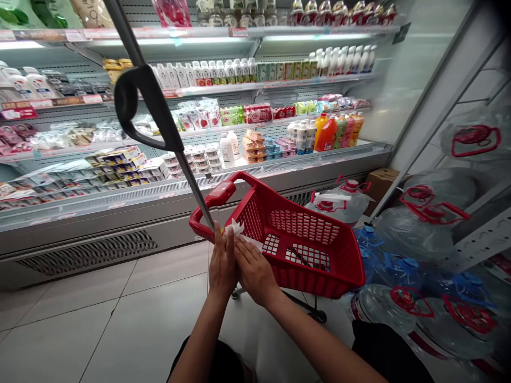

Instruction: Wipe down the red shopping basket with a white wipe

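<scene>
- No word, brand or number is readable with certainty.
- Red sign [18, 111], between 9 and 10 o'clock: white marks, too blurred to read.
- Price tags [92, 99], near 10 o'clock: print too small.
- Red drink packs [257, 113], 12 o'clock: large pale lettering, unclear.
- Orange bottle [326, 134], 2 o'clock: label illegible.
- Cart handle [220, 192], just off centre toward 9 o'clock: faint panel markings, illegible.

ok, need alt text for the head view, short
The left hand and right hand meet at a white tissue by the handle end of a red shopping cart. A pole with a black grip slants above them. Behind are stocked store shelves; at right, large clear bottles with red handles.
</scene>
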Demonstrator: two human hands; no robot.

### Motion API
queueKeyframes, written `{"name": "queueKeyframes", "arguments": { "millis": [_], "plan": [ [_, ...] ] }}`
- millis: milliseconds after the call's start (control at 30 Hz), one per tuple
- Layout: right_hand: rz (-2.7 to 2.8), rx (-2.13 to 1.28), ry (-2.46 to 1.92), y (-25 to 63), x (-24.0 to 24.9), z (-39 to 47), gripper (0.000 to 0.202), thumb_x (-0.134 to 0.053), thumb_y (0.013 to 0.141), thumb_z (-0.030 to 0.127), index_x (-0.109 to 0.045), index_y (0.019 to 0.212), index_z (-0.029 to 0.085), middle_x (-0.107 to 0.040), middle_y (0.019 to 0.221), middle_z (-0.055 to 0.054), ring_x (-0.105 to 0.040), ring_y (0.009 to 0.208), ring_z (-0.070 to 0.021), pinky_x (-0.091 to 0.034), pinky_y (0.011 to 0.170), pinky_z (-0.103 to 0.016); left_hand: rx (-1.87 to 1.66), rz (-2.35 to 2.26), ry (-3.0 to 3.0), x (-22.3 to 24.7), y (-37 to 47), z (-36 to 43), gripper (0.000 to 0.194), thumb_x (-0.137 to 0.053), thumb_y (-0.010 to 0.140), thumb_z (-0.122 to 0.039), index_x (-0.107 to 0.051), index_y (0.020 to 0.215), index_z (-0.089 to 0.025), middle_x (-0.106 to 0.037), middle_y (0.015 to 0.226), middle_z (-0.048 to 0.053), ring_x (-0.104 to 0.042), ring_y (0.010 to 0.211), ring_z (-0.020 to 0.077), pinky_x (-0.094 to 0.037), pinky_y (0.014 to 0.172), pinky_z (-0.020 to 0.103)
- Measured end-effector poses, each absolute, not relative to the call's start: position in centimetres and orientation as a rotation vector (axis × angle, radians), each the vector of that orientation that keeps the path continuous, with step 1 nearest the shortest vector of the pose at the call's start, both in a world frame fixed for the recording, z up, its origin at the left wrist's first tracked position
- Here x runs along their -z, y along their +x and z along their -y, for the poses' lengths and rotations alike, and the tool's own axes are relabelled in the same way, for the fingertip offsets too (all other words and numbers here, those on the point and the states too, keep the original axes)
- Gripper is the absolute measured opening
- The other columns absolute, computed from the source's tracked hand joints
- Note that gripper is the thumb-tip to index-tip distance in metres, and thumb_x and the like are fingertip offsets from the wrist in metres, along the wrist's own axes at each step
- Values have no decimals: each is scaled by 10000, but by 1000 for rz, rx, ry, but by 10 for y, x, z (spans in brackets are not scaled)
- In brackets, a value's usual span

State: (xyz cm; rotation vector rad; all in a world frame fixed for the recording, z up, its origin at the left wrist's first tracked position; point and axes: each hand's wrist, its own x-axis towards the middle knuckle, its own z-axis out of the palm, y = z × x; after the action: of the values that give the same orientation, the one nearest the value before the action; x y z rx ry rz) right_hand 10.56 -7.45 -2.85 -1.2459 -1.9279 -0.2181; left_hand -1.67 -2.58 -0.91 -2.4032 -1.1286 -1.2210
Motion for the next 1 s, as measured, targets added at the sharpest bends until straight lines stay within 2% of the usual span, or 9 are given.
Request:
{"name": "queueKeyframes", "arguments": {
  "millis": [167,267,367,433,533,667,767,867,1000],
  "plan": [
    [1939,211,-1245,118,31,83,691,-389,1003,75,-239,1673,153,-408,1669,-93,-331,1570,-236,-390,1260,-479,1071,1087,-2407,5,-14,31,876,-506,993,-80,-19,1699,-256,-6,1765,171,-216,1610,333,-408,1220,531],
    [1951,237,-1256,125,32,87,706,-381,1005,73,-199,1682,155,-419,1663,-98,-359,1557,-241,-415,1245,-479,951,1078,-2397,5,-13,30,815,-510,1001,-121,-106,1699,-246,-158,1758,147,-263,1601,297,-316,1280,519],
    [1972,262,-1297,141,39,97,744,-362,987,41,-163,1690,180,-401,1674,-87,-363,1555,-230,-416,1246,-461,864,1122,-2398,5,-11,28,788,-577,991,-232,-207,1687,-234,-296,1724,131,-264,1600,315,-251,1303,542],
    [1988,273,-1354,159,48,110,768,-341,972,14,-148,1693,198,-384,1685,-71,-355,1558,-219,-403,1255,-450,811,1178,-2421,5,-8,29,806,-641,948,-262,-281,1669,-252,-284,1730,120,-242,1604,337,-222,1308,558],
    [2000,303,-1446,192,62,137,789,-338,957,4,-147,1694,212,-384,1686,-58,-363,1555,-218,-388,1264,-447,765,1251,-2468,4,-2,32,866,-728,857,-262,-358,1640,-275,-190,1759,106,-192,1613,376,-181,1311,596],
    [1987,327,-1542,239,79,180,750,-335,982,31,-191,1692,225,-408,1674,-51,-396,1538,-232,-380,1267,-459,803,1343,-2475,-1,8,39,883,-765,801,-309,-417,1606,-214,-96,1774,116,-119,1623,401,-137,1318,611],
    [1934,313,-1604,272,91,211,696,-340,1018,81,-239,1686,248,-437,1658,-43,-431,1517,-253,-394,1253,-476,825,1407,-2445,-5,14,43,823,-726,867,-442,-435,1590,-177,-87,1774,126,-103,1628,387,-130,1326,585],
    [1848,316,-1620,298,101,235,636,-369,1052,167,-288,1674,275,-491,1622,-37,-471,1489,-274,-423,1225,-488,840,1505,-2363,-3,24,45,772,-609,963,-543,-429,1587,-126,-98,1769,153,-88,1631,377,-143,1326,575],
    [1770,314,-1615,308,105,243,593,-384,1072,233,-327,1661,271,-519,1600,-51,-498,1467,-288,-427,1213,-505,848,1629,-2289,14,56,52,848,-561,981,-582,-385,1587,-16,-110,1746,243,-51,1626,404,-151,1315,603]
  ]
}}
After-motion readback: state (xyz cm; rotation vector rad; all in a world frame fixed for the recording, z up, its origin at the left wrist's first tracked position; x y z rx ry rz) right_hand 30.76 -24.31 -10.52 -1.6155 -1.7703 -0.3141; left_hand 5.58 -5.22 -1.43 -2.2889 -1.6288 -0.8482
